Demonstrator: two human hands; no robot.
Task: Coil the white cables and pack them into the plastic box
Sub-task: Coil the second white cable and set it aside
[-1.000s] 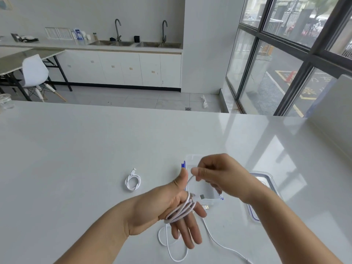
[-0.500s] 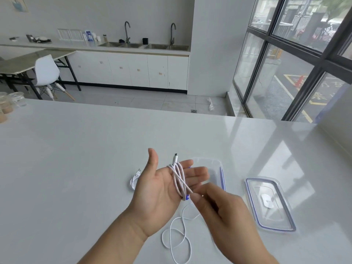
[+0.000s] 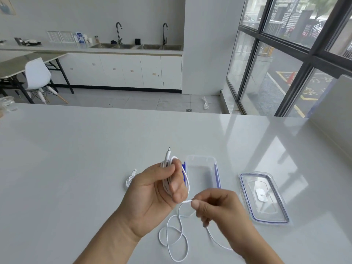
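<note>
My left hand (image 3: 152, 195) holds a white cable (image 3: 172, 233) that is wound in several turns round its fingers, the thumb pressed over the turns and a plug sticking up above them. My right hand (image 3: 215, 204) pinches the same cable just right of the left hand; the slack lies in loose loops on the table below. A second white cable (image 3: 131, 178), coiled, lies on the table left of my left hand, partly hidden by it. The clear plastic box (image 3: 202, 174) with blue clips stands open just beyond my hands.
The box's clear lid (image 3: 263, 197) lies flat on the white table (image 3: 76, 159) to the right of the box. A glass jar (image 3: 7, 103) stands at the table's far left edge. A white upright panel (image 3: 331, 115) rises at the right.
My left hand has closed its thumb over the wound turns. My right hand has come up from under the coil and now pinches the cable to the right of it.
</note>
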